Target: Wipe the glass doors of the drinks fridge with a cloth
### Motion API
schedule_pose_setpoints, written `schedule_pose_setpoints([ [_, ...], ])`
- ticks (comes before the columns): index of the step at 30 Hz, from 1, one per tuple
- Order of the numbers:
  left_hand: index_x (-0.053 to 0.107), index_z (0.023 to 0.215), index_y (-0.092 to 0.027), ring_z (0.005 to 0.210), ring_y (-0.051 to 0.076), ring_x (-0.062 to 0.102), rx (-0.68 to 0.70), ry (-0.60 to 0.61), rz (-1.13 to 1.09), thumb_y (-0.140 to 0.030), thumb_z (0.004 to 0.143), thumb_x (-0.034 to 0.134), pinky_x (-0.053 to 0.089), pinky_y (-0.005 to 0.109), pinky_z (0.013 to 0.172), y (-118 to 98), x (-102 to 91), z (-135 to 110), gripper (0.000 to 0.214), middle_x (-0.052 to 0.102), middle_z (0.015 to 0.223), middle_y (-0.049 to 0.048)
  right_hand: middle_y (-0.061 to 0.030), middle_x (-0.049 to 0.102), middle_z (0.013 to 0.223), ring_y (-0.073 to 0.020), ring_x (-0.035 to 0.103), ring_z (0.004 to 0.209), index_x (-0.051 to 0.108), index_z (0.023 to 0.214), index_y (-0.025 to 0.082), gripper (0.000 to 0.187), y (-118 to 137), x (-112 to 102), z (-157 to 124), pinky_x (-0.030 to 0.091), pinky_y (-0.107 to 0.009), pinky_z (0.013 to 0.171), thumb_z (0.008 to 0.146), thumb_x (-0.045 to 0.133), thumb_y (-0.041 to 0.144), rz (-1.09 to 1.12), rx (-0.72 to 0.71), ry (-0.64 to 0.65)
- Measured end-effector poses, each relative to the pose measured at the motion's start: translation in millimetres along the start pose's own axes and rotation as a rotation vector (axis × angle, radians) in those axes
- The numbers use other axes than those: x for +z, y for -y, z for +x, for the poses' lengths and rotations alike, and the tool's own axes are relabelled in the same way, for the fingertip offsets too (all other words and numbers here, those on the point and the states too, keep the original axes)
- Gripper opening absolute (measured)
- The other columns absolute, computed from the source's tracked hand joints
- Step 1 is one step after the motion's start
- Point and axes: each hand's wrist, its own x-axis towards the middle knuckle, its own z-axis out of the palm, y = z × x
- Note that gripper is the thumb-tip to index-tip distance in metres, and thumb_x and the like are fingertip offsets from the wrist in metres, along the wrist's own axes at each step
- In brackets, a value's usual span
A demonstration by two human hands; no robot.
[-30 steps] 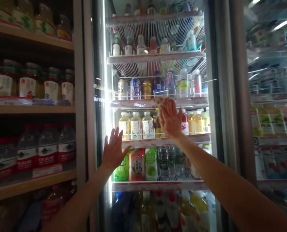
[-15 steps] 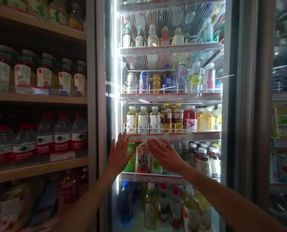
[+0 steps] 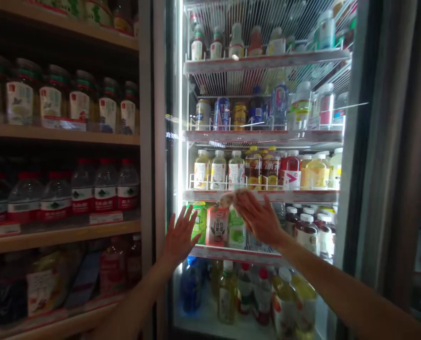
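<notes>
- The left hand [image 3: 180,236], at seven o'clock from the middle of the view, is released: palm toward the glass door [image 3: 361,189], fingers spread, nothing held. Whether it touches the glass, I cannot tell.
- The right hand [image 3: 259,218], at four o'clock, grasps one pale cloth [image 3: 228,200] beneath its flattened fingers.
- The cloth lies at ten o'clock from that hand, in front of a shelf edge [image 3: 302,196].
- One green pack [image 3: 199,219] stands at one o'clock from the left hand, partly covered by its fingers.
- One pink-red pack [image 3: 216,229], just below the cloth, has dark characters that look like 百香果 and 红茶.
- Three white-labelled bottles [image 3: 218,172] at twelve o'clock from the pink-red pack carry the character 茶.
- Two dark tea bottles [image 3: 253,170] with yellow caps, at three o'clock from those, show 冰.
- One red bottle [image 3: 290,172], next along, bears a large V.
- Three cans [image 3: 222,114] line the shelf above: one yellow, one blue with white characters, one gold.
- At nine o'clock, outside the cooler, six jars [image 3: 79,101] are countable.
- At eight o'clock, six red-capped water bottles [image 3: 105,186] front their shelf, lettering blurred.
</notes>
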Motion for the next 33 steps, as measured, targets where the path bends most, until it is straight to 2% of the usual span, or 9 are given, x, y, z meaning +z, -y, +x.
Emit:
schedule_pose_setpoints([
  [2, 0.025, 0.143, -0.016, 0.14, 0.025, 0.019, -0.009, 0.015, 0.005, -0.039, 0.088, 0.044, 0.02, 0.048, 0.112, -1, 0.0, -8, 0.063, 0.031, 0.147, 0.0123, -0.006, 0.034, 0.148, -0.0248, 0.006, 0.142, 0.042, 0.135, 0.02, 0.052, 10, 2, -6, -0.002, -0.053, 0.113, 0.084, 0.047, 0.026, 0.002, 0.088, -0.006],
  [7, 0.029, 0.141, -0.015, 0.139, 0.026, 0.02, 0.019, 0.02, 0.0, -0.041, 0.086, 0.047, 0.024, 0.048, 0.111, -8, 5.1, -31, 0.063, 0.035, 0.145, 0.0127, 0.0012, 0.029, 0.15, -0.0193, 0.008, 0.142, 0.043, 0.135, 0.023, 0.054, 41, 6, -44, 0.001, -0.045, 0.116, 0.081, 0.046, 0.021, 0.096, -0.311, 0.099],
  [13, 0.033, 0.139, -0.013, 0.139, 0.027, 0.02, -0.017, 0.017, -0.002, -0.038, 0.087, 0.045, 0.025, 0.048, 0.11, -26, 7.8, -43, 0.058, 0.036, 0.144, 0.0148, -0.0062, 0.032, 0.148, -0.0254, 0.005, 0.142, 0.044, 0.134, 0.02, 0.055, 30, 6, -46, -0.002, -0.053, 0.113, 0.079, 0.05, 0.021, 0.023, 0.084, 0.015],
  [16, 0.035, 0.138, -0.016, 0.139, 0.025, 0.02, 0.025, 0.02, -0.029, -0.038, 0.087, 0.046, 0.023, 0.047, 0.111, -34, 5.6, -44, 0.057, 0.04, 0.142, 0.0123, 0.0002, 0.024, 0.152, -0.0222, 0.008, 0.142, 0.048, 0.131, 0.022, 0.054, 36, 4, -68, 0.001, -0.047, 0.116, 0.077, 0.047, 0.016, 0.083, -0.201, 0.087],
  [18, 0.035, 0.138, -0.016, 0.139, 0.025, 0.019, 0.05, 0.001, -0.045, -0.037, 0.086, 0.047, 0.022, 0.046, 0.112, -37, 3.2, -39, 0.057, 0.04, 0.142, 0.012, 0.0026, 0.024, 0.152, -0.0198, 0.008, 0.142, 0.047, 0.132, 0.023, 0.055, 31, 1, -78, 0.001, -0.045, 0.116, 0.078, 0.044, 0.015, 0.092, -0.272, 0.12],
  [23, 0.026, 0.142, -0.015, 0.14, 0.025, 0.014, 0.008, -0.053, -0.107, -0.036, 0.086, 0.047, 0.02, 0.046, 0.112, -47, -6.3, -3, 0.063, 0.033, 0.146, 0.0138, -0.0077, 0.035, 0.147, -0.0261, 0.01, 0.142, 0.041, 0.136, 0.022, 0.056, -8, -9, -74, 0.004, -0.055, 0.113, 0.081, 0.05, 0.023, -0.017, 0.205, -0.006],
  [28, 0.029, 0.14, -0.015, 0.14, 0.025, 0.014, 0.11, -0.126, -0.18, -0.042, 0.085, 0.049, 0.016, 0.045, 0.114, -69, -13.3, 31, 0.065, 0.035, 0.145, 0.0124, 0.0007, 0.028, 0.15, -0.0201, 0.013, 0.142, 0.044, 0.134, 0.026, 0.055, -18, -17, -88, 0.007, -0.045, 0.116, 0.079, 0.047, 0.017, 0.053, -0.162, 0.108],
  [29, 0.03, 0.14, -0.015, 0.14, 0.025, 0.014, 0.121, -0.138, -0.193, -0.043, 0.085, 0.05, 0.015, 0.045, 0.114, -73, -13.5, 35, 0.065, 0.036, 0.145, 0.0122, 0.001, 0.028, 0.15, -0.0198, 0.014, 0.141, 0.044, 0.134, 0.027, 0.054, -23, -18, -88, 0.007, -0.046, 0.115, 0.08, 0.046, 0.018, 0.041, -0.135, 0.098],
  [33, 0.03, 0.141, -0.017, 0.141, 0.024, 0.014, 0.116, -0.159, -0.211, -0.044, 0.084, 0.051, 0.014, 0.045, 0.115, -87, -12.3, 51, 0.067, 0.035, 0.145, 0.0119, -0.0092, 0.029, 0.149, -0.0278, 0.015, 0.141, 0.043, 0.135, 0.021, 0.051, -44, -21, -85, 0.012, -0.055, 0.111, 0.085, 0.046, 0.024, -0.083, 0.377, -0.056],
])
